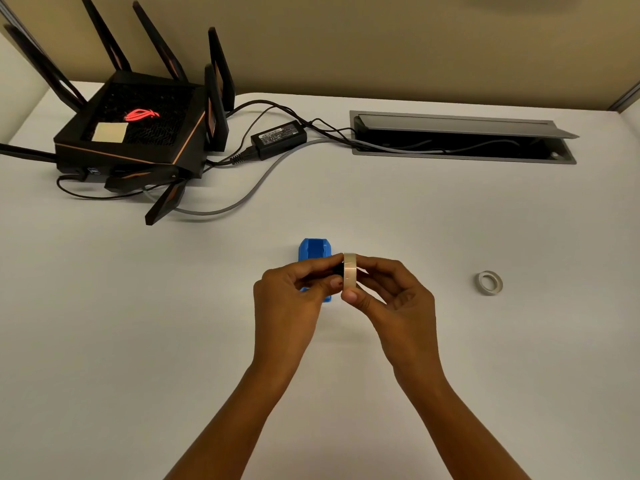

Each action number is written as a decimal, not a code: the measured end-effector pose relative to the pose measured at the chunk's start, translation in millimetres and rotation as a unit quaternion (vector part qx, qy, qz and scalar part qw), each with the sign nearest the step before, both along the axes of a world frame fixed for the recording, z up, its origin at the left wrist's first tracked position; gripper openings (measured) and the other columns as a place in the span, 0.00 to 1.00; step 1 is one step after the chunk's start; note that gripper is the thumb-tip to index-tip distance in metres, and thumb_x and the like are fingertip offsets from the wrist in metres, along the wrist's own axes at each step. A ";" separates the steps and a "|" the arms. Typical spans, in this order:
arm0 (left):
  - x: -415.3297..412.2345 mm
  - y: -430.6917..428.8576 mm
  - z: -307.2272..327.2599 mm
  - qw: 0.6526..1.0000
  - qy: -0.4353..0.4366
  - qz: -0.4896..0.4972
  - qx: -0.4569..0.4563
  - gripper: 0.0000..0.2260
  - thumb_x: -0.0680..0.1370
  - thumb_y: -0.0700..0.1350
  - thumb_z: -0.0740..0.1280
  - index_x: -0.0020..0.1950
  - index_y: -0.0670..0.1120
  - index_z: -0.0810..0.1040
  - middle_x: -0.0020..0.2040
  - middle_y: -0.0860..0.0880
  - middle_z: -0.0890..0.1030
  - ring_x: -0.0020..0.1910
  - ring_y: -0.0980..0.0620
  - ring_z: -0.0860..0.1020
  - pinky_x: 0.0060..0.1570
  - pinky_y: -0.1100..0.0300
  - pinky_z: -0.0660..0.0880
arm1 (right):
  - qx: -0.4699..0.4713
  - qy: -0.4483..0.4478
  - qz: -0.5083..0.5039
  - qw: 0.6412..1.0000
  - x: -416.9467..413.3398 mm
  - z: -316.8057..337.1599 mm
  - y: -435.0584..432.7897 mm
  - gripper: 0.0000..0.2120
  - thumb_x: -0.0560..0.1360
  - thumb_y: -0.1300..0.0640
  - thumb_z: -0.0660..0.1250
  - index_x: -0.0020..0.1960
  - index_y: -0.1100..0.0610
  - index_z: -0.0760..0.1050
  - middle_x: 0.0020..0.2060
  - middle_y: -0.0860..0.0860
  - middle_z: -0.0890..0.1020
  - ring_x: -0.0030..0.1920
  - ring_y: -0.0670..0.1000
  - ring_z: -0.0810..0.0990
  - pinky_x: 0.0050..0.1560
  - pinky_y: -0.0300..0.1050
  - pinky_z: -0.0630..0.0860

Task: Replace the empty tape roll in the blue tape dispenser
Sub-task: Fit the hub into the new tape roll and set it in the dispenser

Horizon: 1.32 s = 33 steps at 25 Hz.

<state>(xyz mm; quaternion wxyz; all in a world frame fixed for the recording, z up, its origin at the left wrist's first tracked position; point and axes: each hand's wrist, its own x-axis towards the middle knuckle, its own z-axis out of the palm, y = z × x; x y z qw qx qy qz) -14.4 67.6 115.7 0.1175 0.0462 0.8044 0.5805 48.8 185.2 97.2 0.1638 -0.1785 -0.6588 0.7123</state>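
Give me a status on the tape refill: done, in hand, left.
Done: the thin spent roll lies apart on the table, right of the blue dispenser, so it looks removed. In hand: both hands hold a fuller tape roll; the left hand seems to press a dark hub into it, the right hand steadying. Left: seating it in the dispenser.

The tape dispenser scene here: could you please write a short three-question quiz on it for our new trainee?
1. True or false: the blue tape dispenser is lifted off the table.
2. Which hand pinches the tape roll edge-on?
A. left hand
B. right hand
3. What lies alone on the table to the person's right?

Key:
1. False; it rests on the table behind the hands.
2. B; the left holds a small black part at the roll's centre.
3. A thin, nearly empty tape ring.
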 end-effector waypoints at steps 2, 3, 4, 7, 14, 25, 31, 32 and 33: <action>-0.6 -0.8 0.6 1.000 0.010 -0.004 -0.004 0.13 0.70 0.44 0.70 0.51 0.59 0.77 0.42 0.63 0.78 0.38 0.65 0.78 0.43 0.82 0.69 | -0.013 0.000 -0.004 1.000 -0.8 1.6 0.0 0.23 0.62 0.58 0.77 0.56 0.53 0.78 0.51 0.45 0.84 0.53 0.47 0.83 0.48 0.35 0.79; -0.8 -0.4 0.5 1.000 0.016 -0.004 -0.005 0.14 0.70 0.44 0.70 0.51 0.59 0.77 0.42 0.63 0.78 0.38 0.65 0.77 0.43 0.82 0.69 | -0.010 -0.001 -0.002 1.000 -1.2 1.8 0.1 0.24 0.61 0.57 0.76 0.57 0.53 0.78 0.52 0.44 0.84 0.53 0.46 0.82 0.48 0.34 0.79; -0.9 0.4 0.2 1.000 0.020 -0.001 -0.006 0.13 0.70 0.44 0.70 0.51 0.58 0.78 0.41 0.63 0.78 0.38 0.65 0.77 0.43 0.82 0.69 | -0.001 -0.003 0.001 1.000 -1.3 2.0 -0.4 0.24 0.62 0.55 0.76 0.58 0.52 0.78 0.52 0.43 0.84 0.53 0.45 0.82 0.48 0.33 0.78; -0.4 1.6 -2.8 1.000 0.017 0.018 -0.006 0.12 0.69 0.44 0.71 0.51 0.54 0.81 0.40 0.63 0.78 0.37 0.65 0.77 0.42 0.83 0.68 | 0.018 -0.010 0.003 1.000 -1.6 2.9 -2.3 0.24 0.61 0.53 0.75 0.57 0.50 0.79 0.50 0.39 0.84 0.52 0.42 0.82 0.48 0.30 0.77; -0.4 0.7 -7.8 0.999 0.034 0.031 -0.024 0.11 0.69 0.44 0.71 0.51 0.51 0.81 0.41 0.60 0.79 0.38 0.63 0.77 0.40 0.79 0.71 | 0.024 -0.018 0.002 1.000 -2.8 -4.1 -2.4 0.22 0.64 0.64 0.76 0.56 0.50 0.80 0.50 0.40 0.84 0.52 0.42 0.82 0.49 0.30 0.77; -17.3 -10.9 -20.5 0.999 0.008 -0.002 0.033 0.16 0.71 0.44 0.69 0.57 0.56 0.76 0.53 0.57 0.81 0.51 0.62 0.79 0.44 0.76 0.73 | 0.047 -0.031 0.039 0.998 -21.6 -6.2 8.2 0.29 0.67 0.61 0.76 0.65 0.50 0.72 0.57 0.49 0.79 0.57 0.45 0.79 0.52 0.31 0.77; -42.9 -22.2 -50.3 0.986 -0.049 -0.116 -0.112 0.43 0.63 0.47 0.76 0.71 0.56 0.56 0.74 0.52 0.61 0.70 0.50 0.63 0.66 0.52 0.64 | 0.175 -0.053 0.100 0.978 -54.1 -12.5 13.1 0.24 0.68 0.65 0.75 0.62 0.58 0.73 0.58 0.54 0.77 0.58 0.50 0.77 0.62 0.47 0.75; -44.7 -21.5 -55.3 0.980 -0.052 -0.137 -0.134 0.45 0.62 0.48 0.77 0.72 0.56 0.53 0.75 0.51 0.59 0.72 0.49 0.60 0.68 0.50 0.62 | 0.210 -0.056 0.109 0.970 -60.2 -14.3 13.3 0.24 0.68 0.65 0.75 0.62 0.59 0.74 0.58 0.54 0.78 0.58 0.51 0.77 0.62 0.47 0.75; -46.4 -20.6 -60.3 0.976 -0.051 -0.154 -0.143 0.46 0.62 0.48 0.77 0.72 0.56 0.51 0.75 0.51 0.58 0.72 0.48 0.59 0.70 0.48 0.59 | 0.242 -0.061 0.118 0.961 -66.0 -16.3 13.5 0.24 0.68 0.64 0.75 0.62 0.59 0.74 0.58 0.54 0.78 0.58 0.51 0.77 0.63 0.47 0.74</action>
